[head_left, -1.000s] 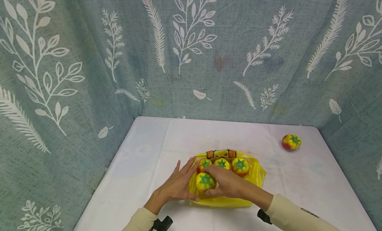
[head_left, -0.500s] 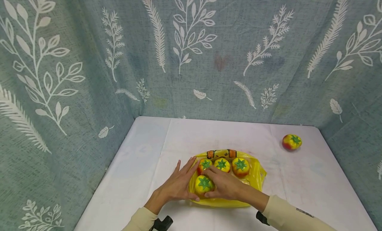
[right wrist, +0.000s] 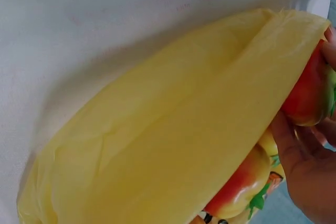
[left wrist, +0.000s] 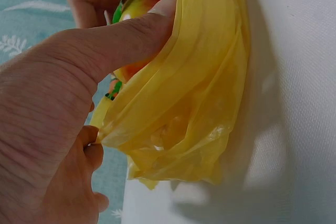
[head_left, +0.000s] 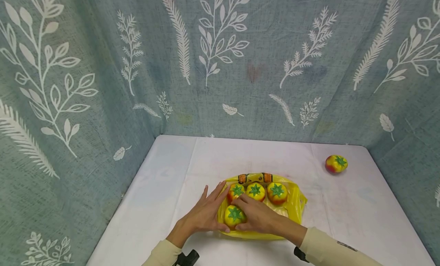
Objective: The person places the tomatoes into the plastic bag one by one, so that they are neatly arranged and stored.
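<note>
A yellow plastic bag (head_left: 295, 201) lies on the table with its mouth spread upward. Inside it, a row of three yellow-and-red fruits with green star-shaped leaves (head_left: 256, 191) sits at the far side. My right hand (head_left: 257, 214) grips another such fruit (head_left: 234, 219) in the near left part of the bag, fingers behind it and thumb in front; the right wrist view shows its red side (right wrist: 310, 95) between the fingers. My left hand (head_left: 203, 212) spreads along the bag's left rim with long fingers. In the left wrist view its thumb (left wrist: 126, 45) lies just inside the rim.
One more yellow-and-red fruit (head_left: 336, 164) rests alone at the table's far right. White cloth covers the table (head_left: 178, 159). A green curtain with white leaf prints (head_left: 240, 94) hangs behind the table and along both sides.
My right hand and the fruit in it have shifted slightly left and toward me within the bag. The left hand and the other fruits have stayed in place.
</note>
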`<state>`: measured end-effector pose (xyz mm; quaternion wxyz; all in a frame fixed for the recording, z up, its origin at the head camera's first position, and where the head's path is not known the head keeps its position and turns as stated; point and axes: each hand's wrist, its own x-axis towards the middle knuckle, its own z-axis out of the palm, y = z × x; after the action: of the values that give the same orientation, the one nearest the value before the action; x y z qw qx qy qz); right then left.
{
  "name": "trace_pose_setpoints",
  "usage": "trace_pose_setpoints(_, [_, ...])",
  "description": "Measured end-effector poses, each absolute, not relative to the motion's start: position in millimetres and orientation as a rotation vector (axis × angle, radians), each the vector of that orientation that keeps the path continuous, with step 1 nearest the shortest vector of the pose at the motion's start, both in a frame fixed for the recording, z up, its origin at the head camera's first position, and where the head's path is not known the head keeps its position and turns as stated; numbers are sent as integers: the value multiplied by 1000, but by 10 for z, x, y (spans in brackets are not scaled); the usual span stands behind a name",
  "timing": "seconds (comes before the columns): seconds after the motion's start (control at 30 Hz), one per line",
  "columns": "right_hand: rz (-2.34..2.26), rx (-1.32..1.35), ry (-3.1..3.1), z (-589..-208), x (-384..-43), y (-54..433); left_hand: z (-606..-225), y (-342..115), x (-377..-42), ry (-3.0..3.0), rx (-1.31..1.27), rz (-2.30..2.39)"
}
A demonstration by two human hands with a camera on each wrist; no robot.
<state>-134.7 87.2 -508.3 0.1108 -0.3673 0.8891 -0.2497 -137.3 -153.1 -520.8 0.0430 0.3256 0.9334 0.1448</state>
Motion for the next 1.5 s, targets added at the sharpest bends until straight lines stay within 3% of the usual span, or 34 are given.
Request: trace_pose_setpoints(1.5, [-626,-1104,2673,-5156,-1257,851,-5226,-1533,-1371,2856,982,445])
